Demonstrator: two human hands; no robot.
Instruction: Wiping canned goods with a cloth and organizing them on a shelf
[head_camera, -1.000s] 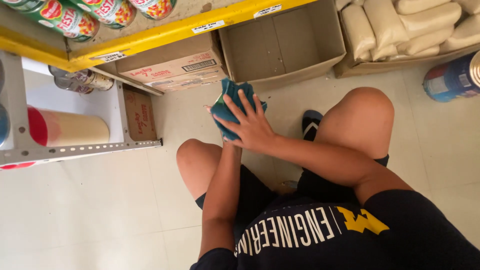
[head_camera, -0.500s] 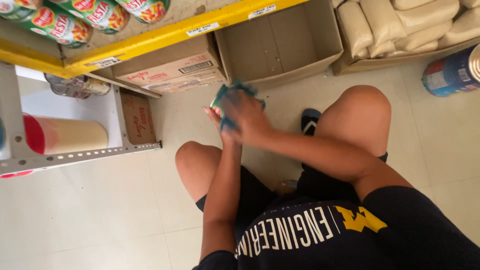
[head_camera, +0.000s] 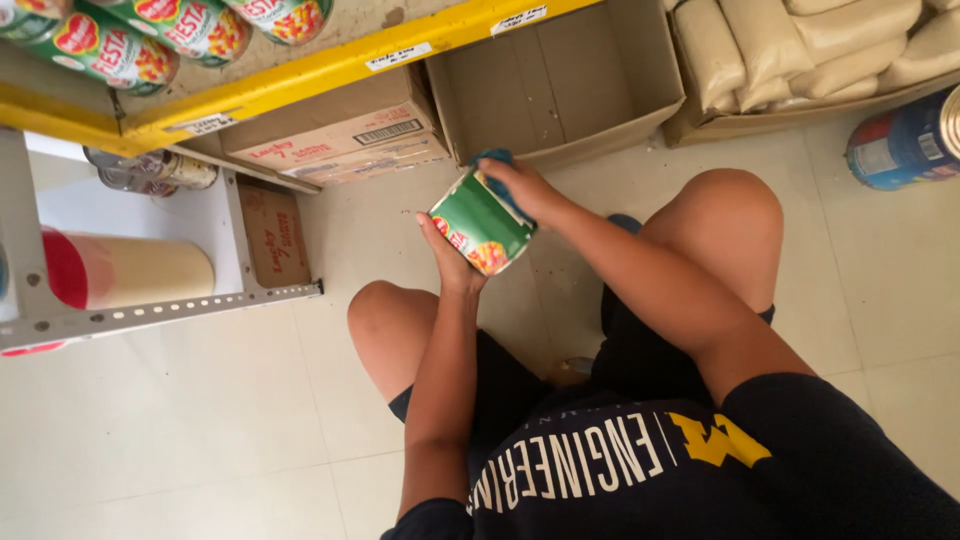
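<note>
Person squats on tiled floor facing shelf. Left hand cups a green can from below-left, fingers curled round its side, firm hold. Right hand sits on can's far end, fingers closed on a blue cloth pressed to it. Can is held tilted in mid-air, above the floor, between the knees, just in front of an empty carton. Step in hand, by my reading: wiping the can, w/ left hand steadying and right hand rubbing the end. Next move likely calls for turning the can in the left palm so the cloth reaches unwiped sides; grip must not slacken, as can would drop to floor. Similar cans lie on shelf above; pale sacks at upper right; another can cut off at right edge. Hidden: most of the cloth, can's far end, right fingertips. Can't tell how clean the can is.
</note>
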